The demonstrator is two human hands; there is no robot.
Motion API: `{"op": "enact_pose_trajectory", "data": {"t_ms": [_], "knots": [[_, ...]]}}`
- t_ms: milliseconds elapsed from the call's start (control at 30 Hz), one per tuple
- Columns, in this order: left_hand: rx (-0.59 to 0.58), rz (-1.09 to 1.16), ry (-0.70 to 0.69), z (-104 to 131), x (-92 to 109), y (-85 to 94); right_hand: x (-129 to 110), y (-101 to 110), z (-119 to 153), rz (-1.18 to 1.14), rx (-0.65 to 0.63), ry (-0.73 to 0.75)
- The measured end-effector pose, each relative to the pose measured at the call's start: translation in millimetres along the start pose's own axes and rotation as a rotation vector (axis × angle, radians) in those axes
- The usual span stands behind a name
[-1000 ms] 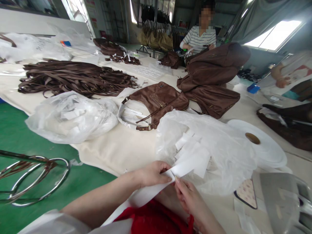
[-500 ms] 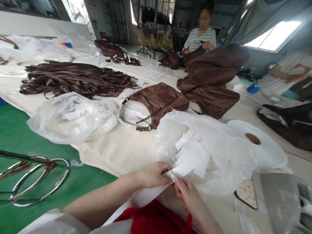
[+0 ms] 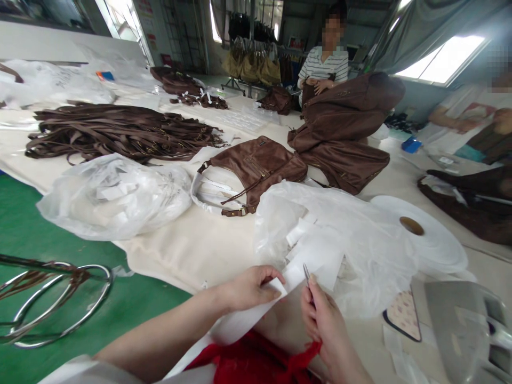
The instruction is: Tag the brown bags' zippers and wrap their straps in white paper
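My left hand (image 3: 256,288) pinches the end of a long white strip (image 3: 240,324), which runs back over my lap beside red cloth (image 3: 256,360). To its right, my right hand (image 3: 322,314) is closed round a small pointed metal tool (image 3: 306,273), its tip up and apart from the strip. Ahead of both hands, white cut pieces (image 3: 316,256) lie in an open clear plastic bag (image 3: 368,256). Behind that bag rests a brown handbag (image 3: 268,168), its handle wrapped in white.
Left are another plastic bag (image 3: 116,197) and a heap of brown straps (image 3: 120,130). Right are a white roll (image 3: 436,240), a phone (image 3: 404,314) and a grey machine (image 3: 460,325). Stacked brown bags (image 3: 348,133) stand before a person in stripes (image 3: 324,66).
My right hand has moved right, away from my left hand, and the metal tool now shows. The strip's end at my left hand is now separate from the white pieces ahead.
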State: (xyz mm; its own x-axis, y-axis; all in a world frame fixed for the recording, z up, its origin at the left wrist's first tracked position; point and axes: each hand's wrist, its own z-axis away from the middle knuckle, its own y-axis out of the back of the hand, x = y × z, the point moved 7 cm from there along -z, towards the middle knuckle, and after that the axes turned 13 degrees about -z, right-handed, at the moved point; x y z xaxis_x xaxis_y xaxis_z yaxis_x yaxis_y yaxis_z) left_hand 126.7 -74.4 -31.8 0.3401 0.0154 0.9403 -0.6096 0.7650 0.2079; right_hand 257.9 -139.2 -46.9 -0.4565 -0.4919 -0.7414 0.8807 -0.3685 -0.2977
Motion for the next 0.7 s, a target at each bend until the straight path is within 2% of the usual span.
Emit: {"op": "enact_pose_trajectory", "data": {"t_ms": [133,333,700], "knots": [[0.038,0.059,-0.024,3.0,0.1,4.8,0.9,6.0,9.4,0.104,-0.040,-0.018],[0.022,0.191,-0.050,6.8,2.0,8.3,21.7,6.4,22.6,0.105,-0.140,-0.159],[0.023,0.137,-0.096,11.1,4.5,11.9,29.8,1.6,14.8,0.114,-0.151,-0.191]]}}
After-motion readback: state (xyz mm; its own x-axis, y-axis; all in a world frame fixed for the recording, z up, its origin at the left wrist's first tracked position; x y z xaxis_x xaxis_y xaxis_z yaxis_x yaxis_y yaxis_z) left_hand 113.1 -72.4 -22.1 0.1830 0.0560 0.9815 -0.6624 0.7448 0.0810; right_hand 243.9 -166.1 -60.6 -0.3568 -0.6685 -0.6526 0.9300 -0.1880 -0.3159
